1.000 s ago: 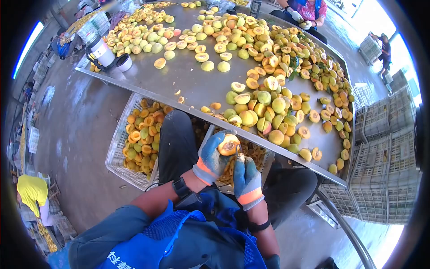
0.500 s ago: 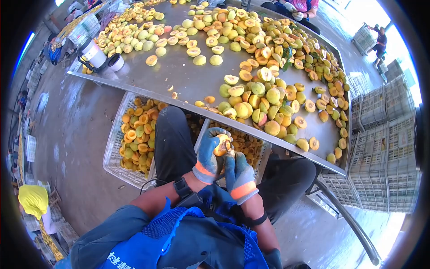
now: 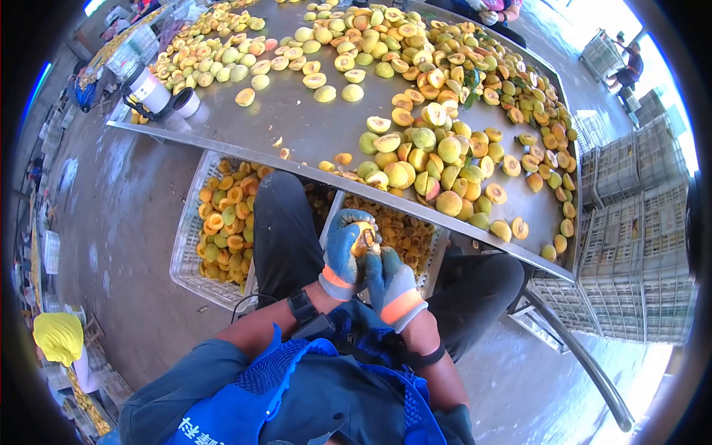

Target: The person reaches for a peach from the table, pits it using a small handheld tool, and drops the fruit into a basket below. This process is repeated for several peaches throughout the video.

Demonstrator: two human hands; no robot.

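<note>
My left hand [image 3: 343,251] wears a blue-grey glove with an orange band and is closed around a halved peach [image 3: 366,236], its cut face turned toward my right hand. My right hand [image 3: 391,285], gloved the same way, pinches at the fruit's cut side; a small thing at its fingertips is mostly hidden, and I cannot make it out. Both hands meet above a crate of hollowed peach halves [image 3: 404,230] between my knees. Just beyond, halved peaches with pits [image 3: 423,141] are heaped on a metal table [image 3: 297,133].
Left of my knee stands a white crate [image 3: 182,259] of hollowed halves. The table's raised front edge [image 3: 356,188] runs close beyond my hands. A thermos [image 3: 148,90] and a cup [image 3: 186,102] sit at the table's left. Stacked crates [image 3: 630,245] rise at right; a co-worker [image 3: 486,15] sits opposite.
The peach half has turned a little in my left hand and is more covered by the fingers. My right fingertips stay against its cut side. The view has shifted slightly.
</note>
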